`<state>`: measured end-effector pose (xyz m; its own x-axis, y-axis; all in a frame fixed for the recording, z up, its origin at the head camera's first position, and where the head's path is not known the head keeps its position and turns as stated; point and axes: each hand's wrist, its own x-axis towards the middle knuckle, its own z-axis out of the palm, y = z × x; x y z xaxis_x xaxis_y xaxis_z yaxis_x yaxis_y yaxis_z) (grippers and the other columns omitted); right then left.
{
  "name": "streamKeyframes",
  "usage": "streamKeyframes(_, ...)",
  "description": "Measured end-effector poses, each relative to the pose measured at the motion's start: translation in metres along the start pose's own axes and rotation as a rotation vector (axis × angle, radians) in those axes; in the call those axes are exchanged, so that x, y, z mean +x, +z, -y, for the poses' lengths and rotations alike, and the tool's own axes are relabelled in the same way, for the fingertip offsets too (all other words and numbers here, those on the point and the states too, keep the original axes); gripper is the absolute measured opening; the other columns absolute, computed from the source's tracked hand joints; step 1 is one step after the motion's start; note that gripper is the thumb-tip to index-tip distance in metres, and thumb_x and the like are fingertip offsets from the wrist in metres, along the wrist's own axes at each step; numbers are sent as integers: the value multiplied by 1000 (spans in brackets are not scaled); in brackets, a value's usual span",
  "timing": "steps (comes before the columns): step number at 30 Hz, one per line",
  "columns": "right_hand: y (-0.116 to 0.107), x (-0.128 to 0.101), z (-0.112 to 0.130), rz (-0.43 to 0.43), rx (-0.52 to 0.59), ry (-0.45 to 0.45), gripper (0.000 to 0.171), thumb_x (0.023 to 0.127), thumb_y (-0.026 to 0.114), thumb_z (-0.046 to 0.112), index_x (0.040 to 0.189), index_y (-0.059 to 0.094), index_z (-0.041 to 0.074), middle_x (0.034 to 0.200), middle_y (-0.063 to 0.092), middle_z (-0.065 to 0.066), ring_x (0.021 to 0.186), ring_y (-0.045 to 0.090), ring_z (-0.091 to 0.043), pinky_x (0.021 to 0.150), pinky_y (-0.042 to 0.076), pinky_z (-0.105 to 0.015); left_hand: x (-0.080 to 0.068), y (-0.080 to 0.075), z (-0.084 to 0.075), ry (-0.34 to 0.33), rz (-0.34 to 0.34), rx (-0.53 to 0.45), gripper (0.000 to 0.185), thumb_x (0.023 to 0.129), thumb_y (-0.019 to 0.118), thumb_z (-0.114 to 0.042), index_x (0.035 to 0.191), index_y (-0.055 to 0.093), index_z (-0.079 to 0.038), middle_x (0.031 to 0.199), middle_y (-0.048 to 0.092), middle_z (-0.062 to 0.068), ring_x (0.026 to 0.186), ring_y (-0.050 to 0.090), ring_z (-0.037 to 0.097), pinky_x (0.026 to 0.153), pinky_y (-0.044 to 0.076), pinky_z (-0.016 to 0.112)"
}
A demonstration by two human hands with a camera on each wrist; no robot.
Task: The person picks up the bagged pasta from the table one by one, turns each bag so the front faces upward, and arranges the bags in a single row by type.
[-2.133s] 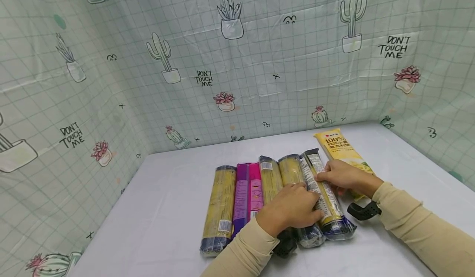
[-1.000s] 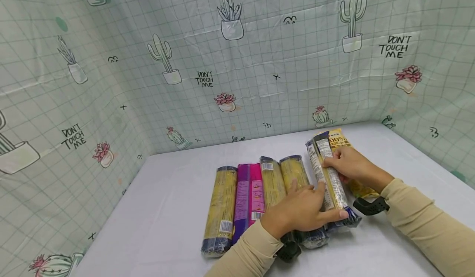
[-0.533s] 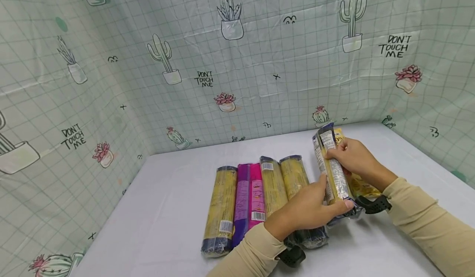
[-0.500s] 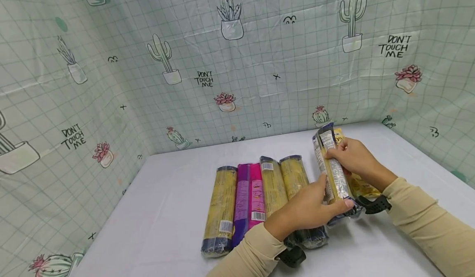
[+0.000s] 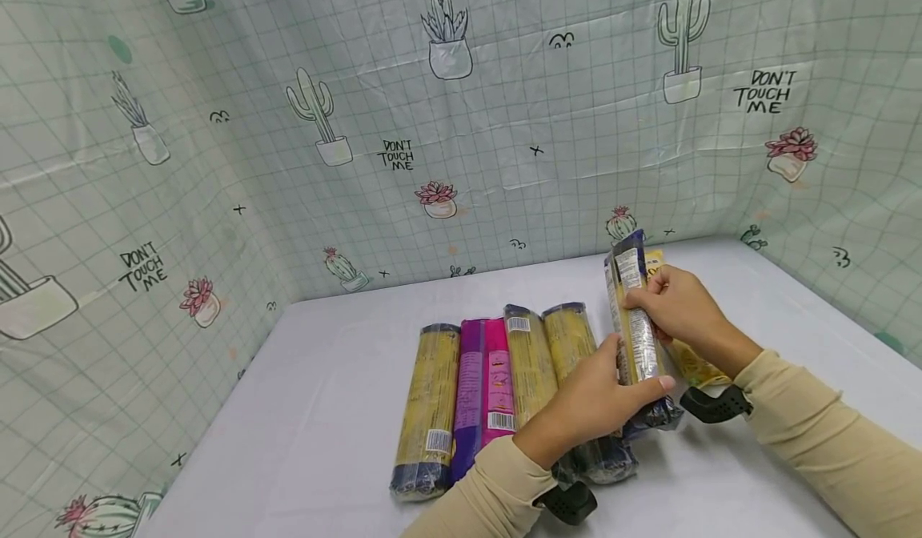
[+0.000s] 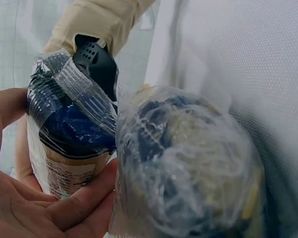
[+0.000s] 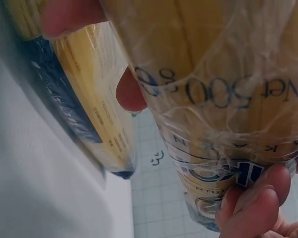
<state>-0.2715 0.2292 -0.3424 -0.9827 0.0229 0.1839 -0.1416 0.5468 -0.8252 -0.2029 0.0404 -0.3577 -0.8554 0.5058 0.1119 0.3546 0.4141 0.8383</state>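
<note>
Both hands hold a clear-wrapped spaghetti packet [image 5: 639, 338] with dark blue ends, raised and tilted with its top end away from me. My right hand [image 5: 680, 310] grips its upper half, thumb on the printed label. Nearer me, my left hand [image 5: 594, 398] holds the lower end with the thumb across it. In the left wrist view, the packet's crimped blue end [image 6: 74, 119] sits between thumb and fingers. Fingertips [image 7: 253, 208] wrap its underside in the right wrist view, beside "Net 500 g" print. Just left lies another yellow spaghetti packet [image 5: 569, 338], partly hidden by the left hand.
Further left in the row are a yellow spaghetti packet [image 5: 529, 354], a purple and pink packet [image 5: 471, 394] and another yellow packet [image 5: 426, 402]. A yellow bag [image 5: 695, 366] lies behind the right hand. Patterned cloth [image 5: 504, 122] walls the white table [image 5: 324, 410].
The right hand has lifted the spaghetti packet off the row's right end and tilted it up. My left hand has moved from the row to hold its lower end. Other packets stay put.
</note>
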Motion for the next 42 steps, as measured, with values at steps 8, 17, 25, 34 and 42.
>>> streamKeyframes(8,-1,-3,1,23,32,-35,38,92,70,29,90,45,2,60,50,-2,43,47,-12,40,45,-31,1,2,0,-41,-76,37,64,87,76,-39,139,49,-14,88,59,-10,74,57,4,64,49,22)
streamKeyframes(17,1,-3,3,82,77,-59,34,99,61,29,93,45,0,58,51,-4,46,49,-14,43,48,-34,2,-2,2,-79,-99,-44,76,88,76,-33,152,41,-12,111,65,-4,86,61,4,72,53,23)
streamKeyframes(25,3,-3,1,89,175,-48,35,108,39,29,108,46,-5,85,56,-15,64,59,-19,53,56,-37,7,-6,3,-111,-125,-325,61,89,74,-16,145,50,-12,98,68,-2,83,65,6,71,55,24)
streamKeyframes(34,11,1,-6,51,227,25,38,106,42,21,128,45,-9,113,53,-23,84,59,-17,65,58,-33,9,-9,8,-117,-102,-513,56,94,69,-13,145,48,-7,103,71,6,89,68,14,78,57,31)
streamKeyframes(42,12,7,-10,209,449,147,69,107,38,39,152,18,-10,135,44,-29,95,60,-12,77,56,-31,11,-14,5,-107,-119,-601,53,95,68,-12,144,49,-2,107,71,9,95,69,19,84,57,34)
